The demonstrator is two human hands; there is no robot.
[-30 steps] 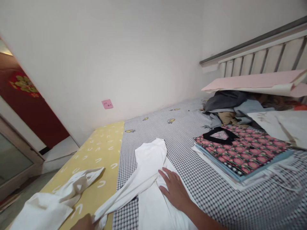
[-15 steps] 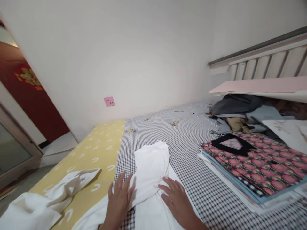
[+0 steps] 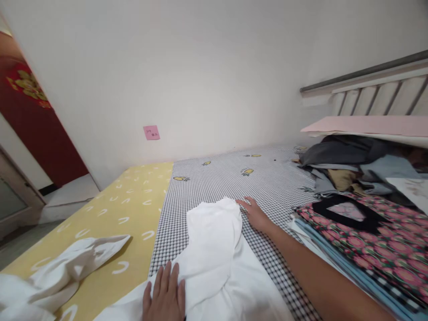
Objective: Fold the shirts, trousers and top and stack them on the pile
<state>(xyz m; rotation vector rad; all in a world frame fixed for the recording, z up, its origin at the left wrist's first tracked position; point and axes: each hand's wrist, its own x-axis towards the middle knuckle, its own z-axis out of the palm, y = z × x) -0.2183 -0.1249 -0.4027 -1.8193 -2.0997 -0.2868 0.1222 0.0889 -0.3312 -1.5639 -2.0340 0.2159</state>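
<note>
A white garment [image 3: 214,240] lies partly folded on the checked bed sheet [image 3: 214,180], its narrow end towards the wall. My left hand [image 3: 164,292] rests flat on its lower left part, fingers spread. Reaching further forward, my right hand [image 3: 253,213] is at the garment's far right corner, its fingers apart, fingertips beside or on the edge. Another crumpled white piece of cloth [image 3: 70,272] lies at the left on the yellow sheet [image 3: 133,200]; whether it joins the garment is hidden.
Folded clothes [image 3: 364,236] with a pink floral one on top are stacked at the right. Behind them lie a dark grey heap of clothes [image 3: 344,149] and a pink board [image 3: 371,125]. A white wall [image 3: 217,89] closes off the far side.
My right hand has moved forward from the garment's middle to its far right corner. My left hand has slid slightly down. The view has shifted a little.
</note>
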